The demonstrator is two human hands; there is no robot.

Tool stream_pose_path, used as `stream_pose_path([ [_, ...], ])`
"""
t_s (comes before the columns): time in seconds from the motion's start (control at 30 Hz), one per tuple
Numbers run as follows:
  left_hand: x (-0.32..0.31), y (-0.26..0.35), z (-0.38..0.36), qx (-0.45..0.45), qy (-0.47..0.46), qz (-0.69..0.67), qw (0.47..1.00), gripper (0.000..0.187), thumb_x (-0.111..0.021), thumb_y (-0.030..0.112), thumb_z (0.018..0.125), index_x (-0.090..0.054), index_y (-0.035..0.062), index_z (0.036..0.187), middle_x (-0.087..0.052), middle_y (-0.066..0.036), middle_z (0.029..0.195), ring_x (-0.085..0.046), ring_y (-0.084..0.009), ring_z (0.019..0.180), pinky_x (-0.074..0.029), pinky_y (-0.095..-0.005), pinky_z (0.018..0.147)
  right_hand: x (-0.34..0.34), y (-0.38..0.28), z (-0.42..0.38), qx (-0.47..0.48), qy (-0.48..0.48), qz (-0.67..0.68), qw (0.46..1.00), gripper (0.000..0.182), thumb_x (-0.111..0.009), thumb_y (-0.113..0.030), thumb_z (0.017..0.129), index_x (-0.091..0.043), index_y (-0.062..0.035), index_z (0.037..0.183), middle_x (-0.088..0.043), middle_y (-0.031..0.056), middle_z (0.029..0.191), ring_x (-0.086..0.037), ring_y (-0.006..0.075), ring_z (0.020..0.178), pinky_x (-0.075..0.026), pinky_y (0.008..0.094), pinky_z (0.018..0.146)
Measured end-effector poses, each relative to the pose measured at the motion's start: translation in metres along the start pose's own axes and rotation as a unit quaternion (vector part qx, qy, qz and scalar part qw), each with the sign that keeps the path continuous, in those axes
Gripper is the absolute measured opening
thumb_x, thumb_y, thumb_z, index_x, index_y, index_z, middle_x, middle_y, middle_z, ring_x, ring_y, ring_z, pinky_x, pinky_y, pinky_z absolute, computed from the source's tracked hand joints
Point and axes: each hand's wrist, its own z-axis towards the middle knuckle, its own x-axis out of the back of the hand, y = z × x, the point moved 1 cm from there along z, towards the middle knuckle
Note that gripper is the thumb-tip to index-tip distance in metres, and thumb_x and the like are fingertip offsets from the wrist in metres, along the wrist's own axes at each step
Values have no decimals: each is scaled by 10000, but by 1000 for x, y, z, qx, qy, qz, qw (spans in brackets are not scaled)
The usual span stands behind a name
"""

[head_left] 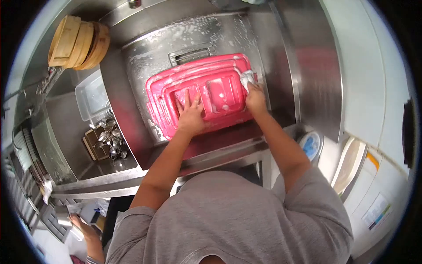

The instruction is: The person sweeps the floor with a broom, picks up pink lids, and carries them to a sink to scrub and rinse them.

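Observation:
A pink plastic lid (206, 121), wet and streaked with suds, lies in the large steel sink (145, 66). My left hand (191, 115) rests on its recessed middle with the fingers spread. At the lid's right end, my right hand (256, 97) is closed around a white cloth (247, 79) pressed against the rim. Behind the lid, part of a metal rack or grate (191, 53) shows on the foamy sink floor; the rest is hidden under the lid.
Bamboo steamers (79, 43) sit at the upper left. The left basin holds a clear plastic tub (92, 94), several metal ladles or spoons (113, 136) and a brown tray (96, 145). Another person's hand (81, 226) shows at lower left. A white bucket (313, 145) stands right.

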Motion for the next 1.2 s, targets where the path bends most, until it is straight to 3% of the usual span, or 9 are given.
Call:
stream_pose_path([
  [0.23, 1, 3, -1, 7, 27, 11, 1000, 867, -740, 502, 627, -443, 98, 1335, -166, -105, 1519, 36, -389, 1402, -23, -633, 1086, 9, -14, -55, -48, -233, -100, 966, 216, -485, -109, 818, -618, 14, 936, -641, 231, 893, -636, 394, 801, -511, 479, 701],
  [0.37, -4, 1, -1, 4, 32, -7, 999, 851, -732, 513, 632, -455, 118, 1332, -160, -118, 1519, 48, -397, 1399, -14, -650, 1075, 25, 33, -36, -249, -86, 39, 964, 190, -523, -121, 799, -645, 22, 824, -637, 249, 811, -636, 412, 783, -516, 484, 704],
  [0.6, -2, 6, -1, -9, 27, 14, 1000, 972, -747, 530, 610, -311, 237, 1428, -218, -161, 1492, 41, -411, 1395, -39, -669, 1060, 19, -11, -44, -121, -258, -75, 956, 206, -489, -136, 834, -616, 17, 887, -638, 250, 852, -631, 421, 789, -512, 486, 727],
  [0.67, 0, 9, -1, -7, 34, 12, 999, 1002, -754, 522, 607, -239, 324, 1444, -217, -168, 1491, 42, -414, 1394, -39, -676, 1055, 41, 10, -24, -14, -215, -42, 976, 206, -487, -115, 830, -641, 7, 892, -646, 244, 845, -646, 387, 787, -513, 457, 722],
  [0.73, 2, 8, 1, 6, -8, 36, 999, 904, -742, 538, 623, -393, 206, 1388, -168, -141, 1514, 66, -409, 1394, -23, -669, 1060, 47, 31, -1, -220, -63, 252, 940, 233, -479, -121, 833, -660, -1, 918, -651, 235, 820, -658, 347, 775, -502, 440, 701],
  [0.9, -9, 4, 4, 4, 9, 62, 998, 1041, -761, 530, 599, -166, 402, 1444, -176, -149, 1509, 53, -427, 1390, -33, -689, 1045, -24, 25, -52, -269, -12, 127, 955, 251, -513, -174, 823, -674, 13, 866, -656, 216, 802, -655, 331, 755, -493, 443, 684],
  [0.97, -2, 8, 2, -10, 28, 17, 999, 990, -715, 582, 635, -181, 387, 1446, -160, -150, 1514, 70, -434, 1386, -13, -695, 1037, -50, 36, -78, 104, -301, -155, 935, 251, -524, -189, 819, -680, 2, 865, -659, 213, 829, -653, 331, 768, -498, 442, 692],
  [1.1, -22, -5, 16, -37, 54, 23, 998, 804, -467, 686, 789, -206, 321, 1456, -87, -164, 1528, 111, -424, 1383, 63, -675, 1029, -93, -63, -87, -382, -335, 215, 834, 316, -508, -255, 878, -627, -9, 1036, -645, 181, 974, -637, 264, 819, -498, 425, 705],
  [1.2, -44, -23, 32, -44, 36, -7, 998, 717, -345, 642, 869, -253, 236, 1453, -82, -169, 1527, 127, -401, 1388, 109, -661, 1024, -120, -166, -98, -446, -267, 451, 725, 406, -505, -257, 906, -493, -5, 1224, -601, 181, 1050, -626, 269, 834, -500, 420, 707],
])
